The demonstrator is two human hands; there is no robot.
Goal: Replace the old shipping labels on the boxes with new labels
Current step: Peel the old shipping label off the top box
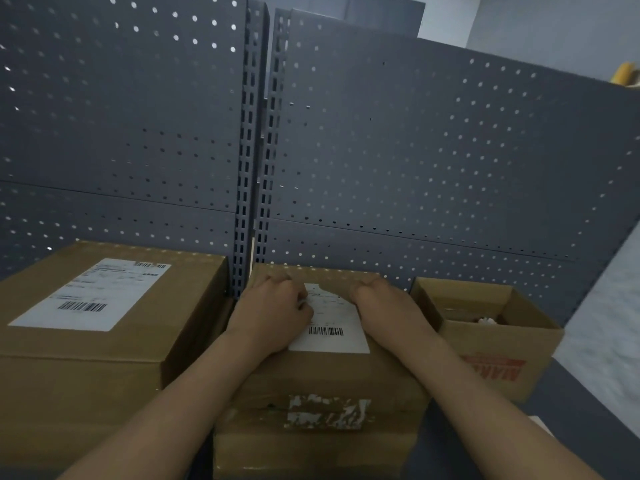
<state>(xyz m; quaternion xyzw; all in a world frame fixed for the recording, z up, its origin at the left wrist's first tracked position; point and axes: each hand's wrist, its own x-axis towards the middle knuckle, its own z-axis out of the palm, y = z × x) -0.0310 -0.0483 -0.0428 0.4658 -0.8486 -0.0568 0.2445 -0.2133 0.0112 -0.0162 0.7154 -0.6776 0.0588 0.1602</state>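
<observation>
middle box (landmark): closed brown cardboard box [322, 375], centre of view, on the desk, back edge against the pegboard
shipping label: white, barcode near its lower edge [332, 329], stuck on top of the middle box; upper-left corner looks lifted, torn or curled; the rest lies flat
left hand: [273, 313] on top of the middle box at the label's left edge, fingers curled in, pinching the label's lifted left part; forearm crosses the box's front-left corner
right hand: [381, 301] palm down on top of the middle box, touching the label's right edge; fingers bend away toward the box's far edge, tips hidden, so can't tell whether it grips anything or only presses
hands: apart, one on each side of the label
label residue: torn white paper scraps [325, 412] on the middle box's front face, below the shipping label
left box: bigger closed cardboard box [86, 358] just left of the middle box, looks to touch it
left box label: full white label with two barcodes [93, 296] flat on that box's top
small open box: open-top cardboard box [491, 344] just right of the middle box, red print on its front, something small and white inside, too blurry to name
pegboard: grey perforated panels [433, 150] upright behind the middle box
slotted uprights: two grey posts [258, 168] behind the middle box's left rear corner
desk: dark surface [581, 410], bare part right of the middle box
yellow roll: [623, 74] far up and right of the middle box, beyond the pegboard's top edge, blurry
</observation>
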